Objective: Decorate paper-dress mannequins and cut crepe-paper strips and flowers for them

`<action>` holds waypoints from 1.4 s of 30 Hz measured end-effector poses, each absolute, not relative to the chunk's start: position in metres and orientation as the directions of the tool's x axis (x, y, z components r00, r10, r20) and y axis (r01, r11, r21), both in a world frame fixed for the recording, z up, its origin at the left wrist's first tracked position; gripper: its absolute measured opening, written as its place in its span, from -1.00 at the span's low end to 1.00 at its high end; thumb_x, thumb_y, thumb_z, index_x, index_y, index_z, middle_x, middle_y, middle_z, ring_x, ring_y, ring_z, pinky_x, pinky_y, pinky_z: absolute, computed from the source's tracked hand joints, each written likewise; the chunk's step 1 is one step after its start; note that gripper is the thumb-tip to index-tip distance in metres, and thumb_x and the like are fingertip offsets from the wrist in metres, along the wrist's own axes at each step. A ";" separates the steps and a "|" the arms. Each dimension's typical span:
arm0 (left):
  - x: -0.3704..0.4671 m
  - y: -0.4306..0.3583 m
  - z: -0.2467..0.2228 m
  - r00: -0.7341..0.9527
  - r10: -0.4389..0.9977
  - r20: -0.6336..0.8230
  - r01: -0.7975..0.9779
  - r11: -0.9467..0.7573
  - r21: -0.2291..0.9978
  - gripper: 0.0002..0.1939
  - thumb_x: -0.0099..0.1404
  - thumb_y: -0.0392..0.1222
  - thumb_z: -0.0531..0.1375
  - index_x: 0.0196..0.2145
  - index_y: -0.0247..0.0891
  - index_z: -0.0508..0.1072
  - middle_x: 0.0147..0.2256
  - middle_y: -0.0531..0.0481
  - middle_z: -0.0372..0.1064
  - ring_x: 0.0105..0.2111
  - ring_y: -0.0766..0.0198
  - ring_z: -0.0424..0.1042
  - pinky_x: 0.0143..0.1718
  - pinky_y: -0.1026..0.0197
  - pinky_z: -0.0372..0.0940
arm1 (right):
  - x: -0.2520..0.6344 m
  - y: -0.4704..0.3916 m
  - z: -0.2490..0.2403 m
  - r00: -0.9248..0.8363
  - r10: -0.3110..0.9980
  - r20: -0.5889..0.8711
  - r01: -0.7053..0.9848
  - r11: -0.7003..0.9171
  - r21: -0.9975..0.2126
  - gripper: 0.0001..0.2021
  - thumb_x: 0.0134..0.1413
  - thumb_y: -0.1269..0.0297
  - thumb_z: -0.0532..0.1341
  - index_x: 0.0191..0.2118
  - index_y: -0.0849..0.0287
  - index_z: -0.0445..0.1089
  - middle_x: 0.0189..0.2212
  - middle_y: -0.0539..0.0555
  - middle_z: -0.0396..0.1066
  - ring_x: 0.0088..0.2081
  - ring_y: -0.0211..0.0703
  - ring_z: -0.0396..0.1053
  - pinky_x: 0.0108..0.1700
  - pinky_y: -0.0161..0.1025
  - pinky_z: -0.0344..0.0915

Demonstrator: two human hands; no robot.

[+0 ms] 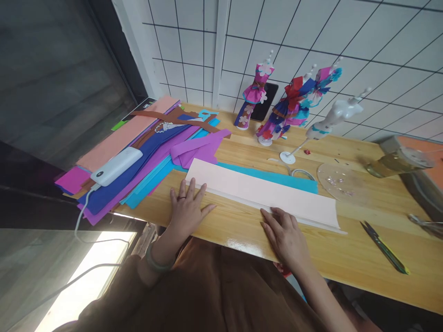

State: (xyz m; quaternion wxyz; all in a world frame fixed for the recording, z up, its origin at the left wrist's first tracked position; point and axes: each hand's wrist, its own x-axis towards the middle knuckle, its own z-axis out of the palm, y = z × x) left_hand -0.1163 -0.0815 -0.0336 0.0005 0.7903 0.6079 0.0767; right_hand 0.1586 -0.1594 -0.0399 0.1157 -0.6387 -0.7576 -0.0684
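A long pale pink sheet of paper (263, 186) lies across the table before me. Along its near edge runs a narrow whitish strip (311, 222) that looks like tape and sticks out slightly past the right end. My left hand (187, 206) rests with fingers spread, their tips on the left end of that edge. Further right, the fingertips of my right hand (285, 233) touch the same edge, loosely bent and apart, with nothing visible in them. A turquoise sheet (270, 176) shows from behind the pink one. Beyond its right end is a tape roll (303, 174).
Coloured paper sheets (152, 180) are piled at left, with a white power bank (117, 167) and cable on top. Small dressed mannequins (256, 90) and a bare one (337, 115) stand behind. At right are a cutter (385, 247), a gem dish (337, 182) and a jar (398, 161).
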 end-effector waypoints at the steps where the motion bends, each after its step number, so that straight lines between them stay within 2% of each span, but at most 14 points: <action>1: -0.117 -0.081 -0.034 0.247 0.962 0.120 0.961 -0.259 0.094 -0.32 0.19 0.26 -0.09 0.18 -0.10 0.08 0.22 -0.21 -0.13 0.20 -0.18 -0.17 0.07 -0.35 -0.21 | 0.159 -0.159 -0.040 -0.158 0.953 0.259 0.984 0.175 -0.043 -0.62 0.15 0.13 0.00 0.05 0.07 0.28 -0.07 0.20 0.24 -0.08 0.01 0.21 -0.16 -0.07 0.32; 7: -0.123 -0.079 -0.035 0.226 0.966 0.123 0.969 -0.235 0.068 -0.30 0.19 0.26 -0.09 0.18 -0.16 0.09 0.21 -0.27 -0.10 0.20 -0.16 -0.16 0.08 -0.35 -0.27 | 0.160 -0.159 -0.041 -0.176 0.951 0.253 0.981 0.192 -0.041 -0.61 0.15 0.12 0.00 0.05 0.10 0.28 -0.08 0.22 0.24 -0.08 0.02 0.20 -0.14 -0.06 0.30; 12: -0.112 -0.084 -0.031 0.210 0.961 0.181 0.973 -0.223 0.055 -0.30 0.19 0.23 -0.04 0.16 -0.27 0.14 0.20 -0.35 -0.08 0.21 -0.18 -0.21 0.09 -0.35 -0.28 | 0.159 -0.158 -0.039 -0.172 0.953 0.248 0.981 0.190 -0.049 -0.63 0.16 0.14 0.01 0.04 0.10 0.29 -0.07 0.21 0.23 -0.08 0.00 0.20 -0.12 -0.06 0.29; 16: -0.082 -0.095 -0.027 0.383 0.901 0.203 0.907 -0.409 0.102 -0.28 0.20 0.23 -0.05 0.17 -0.28 0.11 0.22 -0.27 -0.12 0.23 -0.10 -0.25 0.15 -0.24 -0.24 | 0.156 -0.158 -0.036 -0.168 0.953 0.253 0.980 0.189 -0.059 -0.64 0.16 0.16 0.01 0.04 0.08 0.29 -0.07 0.20 0.23 -0.07 0.00 0.19 -0.10 -0.07 0.28; 20: -0.055 -0.104 -0.030 0.582 0.790 0.192 0.780 -0.610 0.143 -0.30 0.19 0.27 -0.11 0.17 -0.19 0.13 0.23 -0.14 -0.11 0.23 -0.02 -0.23 0.18 -0.15 -0.21 | 0.154 -0.158 -0.035 -0.147 0.958 0.246 0.982 0.171 -0.078 -0.63 0.16 0.17 0.02 0.04 0.12 0.29 -0.06 0.21 0.22 -0.06 0.00 0.18 -0.06 -0.07 0.27; 24: -0.047 -0.104 -0.036 0.612 0.770 0.180 0.759 -0.636 0.139 -0.36 0.21 0.25 -0.11 0.15 -0.11 0.16 0.22 -0.09 -0.09 0.23 -0.01 -0.18 0.17 -0.14 -0.17 | 0.153 -0.158 -0.035 -0.130 0.963 0.238 0.980 0.161 -0.114 -0.62 0.16 0.18 0.02 0.07 0.13 0.26 -0.05 0.22 0.22 -0.03 0.00 0.18 -0.02 -0.05 0.25; 29: -0.048 -0.101 -0.038 0.621 0.764 0.176 0.757 -0.643 0.120 -0.39 0.23 0.20 -0.08 0.15 -0.11 0.16 0.22 -0.10 -0.08 0.22 -0.03 -0.17 0.17 -0.14 -0.15 | 0.158 -0.160 -0.032 -0.164 0.956 0.244 0.959 0.212 -0.186 -0.54 0.18 0.22 0.01 0.19 0.17 0.07 -0.02 0.21 0.25 0.03 -0.03 0.16 0.06 -0.04 0.20; 32: -0.048 -0.101 -0.039 0.622 0.763 0.177 0.758 -0.643 0.111 -0.39 0.23 0.20 -0.07 0.15 -0.12 0.17 0.22 -0.09 -0.08 0.22 -0.03 -0.16 0.17 -0.14 -0.15 | 0.167 -0.165 -0.033 -0.203 0.947 0.248 0.944 0.257 -0.209 -0.53 0.18 0.24 0.00 0.20 0.17 0.03 0.04 0.20 0.23 0.09 -0.04 0.13 0.10 -0.03 0.18; 35: -0.047 -0.100 -0.040 0.624 0.760 0.180 0.756 -0.646 0.107 -0.40 0.23 0.18 -0.05 0.14 -0.12 0.18 0.21 -0.10 -0.07 0.22 -0.05 -0.15 0.16 -0.15 -0.14 | 0.182 -0.173 -0.040 -0.188 0.947 0.260 0.953 0.240 -0.185 -0.53 0.18 0.25 0.00 0.20 0.19 0.03 0.07 0.20 0.22 0.13 -0.04 0.10 0.12 0.00 0.14; 42: -0.047 -0.101 -0.040 0.624 0.760 0.182 0.757 -0.646 0.102 -0.40 0.23 0.18 -0.05 0.15 -0.13 0.17 0.21 -0.11 -0.07 0.22 -0.05 -0.17 0.16 -0.16 -0.15 | 0.219 -0.198 -0.052 -0.064 0.961 0.269 0.995 0.082 -0.058 -0.57 0.18 0.24 -0.01 0.15 0.21 0.11 0.08 0.21 0.23 0.15 -0.01 0.11 0.14 0.09 0.03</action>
